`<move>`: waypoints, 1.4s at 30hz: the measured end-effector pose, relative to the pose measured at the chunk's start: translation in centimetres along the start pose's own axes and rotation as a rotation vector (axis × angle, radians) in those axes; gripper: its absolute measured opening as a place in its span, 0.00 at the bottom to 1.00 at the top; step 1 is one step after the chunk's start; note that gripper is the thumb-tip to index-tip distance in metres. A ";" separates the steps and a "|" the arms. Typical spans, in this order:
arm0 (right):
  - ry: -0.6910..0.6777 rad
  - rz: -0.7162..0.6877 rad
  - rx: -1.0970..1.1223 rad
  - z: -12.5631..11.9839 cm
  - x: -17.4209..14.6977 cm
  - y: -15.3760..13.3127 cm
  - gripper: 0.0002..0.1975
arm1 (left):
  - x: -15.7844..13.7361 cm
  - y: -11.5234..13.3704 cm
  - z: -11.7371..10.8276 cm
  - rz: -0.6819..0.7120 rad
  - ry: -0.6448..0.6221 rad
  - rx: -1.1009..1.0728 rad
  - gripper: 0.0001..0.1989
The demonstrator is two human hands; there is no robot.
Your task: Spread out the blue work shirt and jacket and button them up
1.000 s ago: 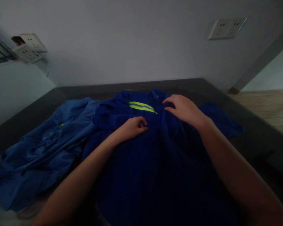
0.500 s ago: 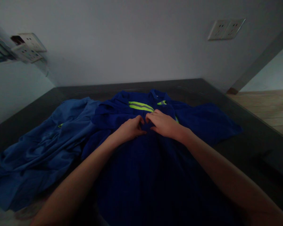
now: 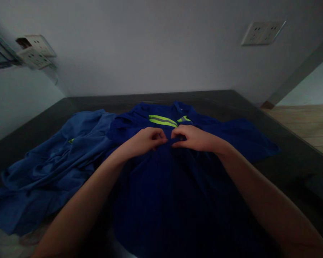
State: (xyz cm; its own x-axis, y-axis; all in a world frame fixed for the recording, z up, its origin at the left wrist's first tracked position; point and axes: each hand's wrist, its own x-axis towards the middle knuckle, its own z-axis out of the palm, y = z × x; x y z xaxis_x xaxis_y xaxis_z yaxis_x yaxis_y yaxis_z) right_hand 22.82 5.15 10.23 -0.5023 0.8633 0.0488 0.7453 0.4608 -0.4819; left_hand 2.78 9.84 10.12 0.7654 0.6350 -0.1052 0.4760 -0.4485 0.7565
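Note:
A dark blue work jacket (image 3: 156,186) with yellow-green and grey reflective strips lies front up, its collar toward the wall. My left hand (image 3: 148,139) pinches the cloth at the front opening, below the chest strip. Close beside it, my right hand (image 3: 191,138) pinches the other side of the opening, thumb and fingertips nearly together. A small gap separates the two hands. Whether a button sits between the fingertips is too dark to see. One sleeve (image 3: 247,138) spreads out to the right.
A lighter blue garment (image 3: 56,154) lies crumpled at the left on the dark tabletop (image 3: 107,98). Wall sockets (image 3: 263,33) are at the upper right, with more sockets (image 3: 36,52) at the upper left. A dark object (image 3: 320,186) rests at the right edge. Wooden floor (image 3: 307,118) shows beyond.
Both hands stay at the front opening; their fingers have curled into tighter pinches and the wrists have risen slightly. The cloth below has shifted a little. The view has tilted slightly.

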 end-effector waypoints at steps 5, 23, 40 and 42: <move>-0.049 -0.006 0.170 -1.4 -0.4 0.8 0.12 | 0.2 0.5 0.7 -0.015 -0.010 -0.263 0.10; -0.048 0.032 0.231 -2.5 -0.9 1.1 0.15 | 0.9 0.1 2.1 0.096 0.119 -0.082 0.14; -0.052 0.052 0.185 -1.9 -0.7 1.7 0.15 | 1.3 0.1 2.6 0.109 0.156 -0.243 0.13; -0.046 0.056 0.182 -1.9 -0.7 1.7 0.15 | 1.2 0.2 2.5 0.113 0.164 -0.209 0.12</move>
State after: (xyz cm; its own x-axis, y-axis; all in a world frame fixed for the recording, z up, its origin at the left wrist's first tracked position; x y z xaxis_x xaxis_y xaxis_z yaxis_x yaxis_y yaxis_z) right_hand 25.27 5.71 11.08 -0.4847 0.8744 -0.0210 0.6835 0.3637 -0.6329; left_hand 4.87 8.92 8.56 0.7202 0.6892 0.0798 0.2793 -0.3932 0.8760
